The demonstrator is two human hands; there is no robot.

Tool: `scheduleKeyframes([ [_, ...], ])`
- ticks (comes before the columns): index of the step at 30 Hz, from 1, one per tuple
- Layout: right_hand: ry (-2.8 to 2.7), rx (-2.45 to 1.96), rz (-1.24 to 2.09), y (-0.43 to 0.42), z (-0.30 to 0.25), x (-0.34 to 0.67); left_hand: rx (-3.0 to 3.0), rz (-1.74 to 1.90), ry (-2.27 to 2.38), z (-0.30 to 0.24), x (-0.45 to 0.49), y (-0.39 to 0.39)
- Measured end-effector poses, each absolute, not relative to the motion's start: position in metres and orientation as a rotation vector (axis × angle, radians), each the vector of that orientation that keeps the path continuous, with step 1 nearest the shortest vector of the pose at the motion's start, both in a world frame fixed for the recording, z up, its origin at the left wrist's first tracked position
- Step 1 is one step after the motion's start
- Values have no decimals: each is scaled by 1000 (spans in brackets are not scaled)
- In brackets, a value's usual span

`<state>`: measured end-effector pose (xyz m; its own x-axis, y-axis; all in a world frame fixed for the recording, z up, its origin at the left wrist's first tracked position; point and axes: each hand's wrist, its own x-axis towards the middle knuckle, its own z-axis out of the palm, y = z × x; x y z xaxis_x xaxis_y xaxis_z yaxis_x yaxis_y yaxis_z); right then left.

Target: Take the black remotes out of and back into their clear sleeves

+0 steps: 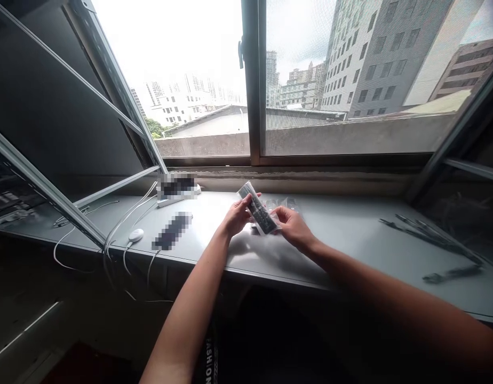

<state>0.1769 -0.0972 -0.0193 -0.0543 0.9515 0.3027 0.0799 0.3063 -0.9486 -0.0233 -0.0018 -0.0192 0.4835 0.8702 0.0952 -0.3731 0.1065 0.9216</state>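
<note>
A long, flat, dark piece in a clear plastic sleeve [261, 211], with small marks like a remote control's buttons, is held tilted above the table. My left hand [238, 214] grips its upper left part, thumb on top. At its lower right end, my right hand [287, 221] pinches the sleeve's edge between thumb and fingers. Behind my right hand, crumpled clear plastic [288, 202] lies on the table. Something dark sits beneath the held piece, mostly hidden.
On the grey table [346, 234], a power strip [178, 198], white cables and a round white charger [136, 234] lie left, beside a blurred-out dark item [172, 231]. Dark rods [422, 234] rest right. Metal shelf frames flank the window.
</note>
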Motion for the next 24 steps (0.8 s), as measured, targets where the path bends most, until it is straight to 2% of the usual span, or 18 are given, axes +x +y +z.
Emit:
scheduleKeyframes([
  [4, -1218, -974, 1274, -94, -19, 176, 1093, 1046, 576, -19, -22, 1],
  [9, -1104, -877, 1382, -91, -20, 178, 1063, 1143, 632, -20, -20, 2],
  [24, -1595, -1190, 1010, -114, -3, 179, 1172, 1109, 663, -24, -18, 0],
])
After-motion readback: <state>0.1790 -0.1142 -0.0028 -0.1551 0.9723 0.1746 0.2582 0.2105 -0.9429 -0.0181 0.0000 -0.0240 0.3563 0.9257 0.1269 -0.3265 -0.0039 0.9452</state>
